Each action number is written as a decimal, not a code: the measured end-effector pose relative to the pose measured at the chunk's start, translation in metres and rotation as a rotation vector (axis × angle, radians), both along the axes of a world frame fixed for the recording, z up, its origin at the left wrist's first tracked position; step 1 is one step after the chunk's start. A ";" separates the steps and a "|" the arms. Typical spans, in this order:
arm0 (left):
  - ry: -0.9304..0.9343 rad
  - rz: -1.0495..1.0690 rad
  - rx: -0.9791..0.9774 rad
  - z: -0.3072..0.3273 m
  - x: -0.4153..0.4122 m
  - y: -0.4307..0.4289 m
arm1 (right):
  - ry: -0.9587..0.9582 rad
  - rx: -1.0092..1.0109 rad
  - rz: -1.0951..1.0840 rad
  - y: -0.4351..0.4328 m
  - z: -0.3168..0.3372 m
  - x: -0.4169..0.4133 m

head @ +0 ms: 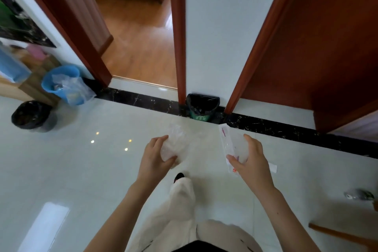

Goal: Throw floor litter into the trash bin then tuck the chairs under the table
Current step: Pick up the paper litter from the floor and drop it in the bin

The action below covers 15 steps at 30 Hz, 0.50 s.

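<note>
My left hand [156, 156] is shut on a crumpled clear plastic bag [173, 143]. A flat clear wrapper [231, 147] with red print is gripped in my right hand [252, 159]. Both hands are held out in front of me above the pale tiled floor. Straight ahead, a small green trash bin [202, 108] with a black liner stands against the white wall between two doorways, a short way beyond my hands. My leg in cream trousers steps forward below the hands.
A blue bucket [63, 84] with a clear plastic bag and a dark lined bin [32, 116] stand at the left. A crumpled grey piece of litter [358, 195] lies on the floor at right, near a wooden chair leg [343, 235]. An open doorway [141, 47] leads to a wooden floor.
</note>
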<state>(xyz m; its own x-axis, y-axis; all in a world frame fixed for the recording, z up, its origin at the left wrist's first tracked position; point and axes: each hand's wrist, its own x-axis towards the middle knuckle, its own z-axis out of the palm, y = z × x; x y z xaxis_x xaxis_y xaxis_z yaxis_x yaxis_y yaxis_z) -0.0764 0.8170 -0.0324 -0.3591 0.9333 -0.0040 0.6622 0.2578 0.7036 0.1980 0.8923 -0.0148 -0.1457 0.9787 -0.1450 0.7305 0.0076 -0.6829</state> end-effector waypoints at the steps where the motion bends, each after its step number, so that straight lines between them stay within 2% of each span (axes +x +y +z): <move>1: -0.010 -0.012 0.006 0.002 -0.008 0.023 | 0.006 0.006 -0.024 0.018 0.001 -0.008; 9: 0.034 -0.155 -0.062 -0.003 -0.054 0.191 | 0.012 0.012 -0.144 0.152 -0.007 -0.057; 15: -0.012 -0.110 -0.191 -0.074 -0.051 0.291 | -0.009 -0.014 -0.139 0.258 -0.072 -0.067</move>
<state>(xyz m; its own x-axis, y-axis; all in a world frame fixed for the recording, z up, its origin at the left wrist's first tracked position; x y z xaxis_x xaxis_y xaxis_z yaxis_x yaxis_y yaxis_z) -0.1271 1.1077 -0.1068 -0.2537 0.9488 -0.1881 0.6857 0.3136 0.6568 0.1312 1.1502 -0.0864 -0.0077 0.9872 -0.1590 0.7302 -0.1031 -0.6754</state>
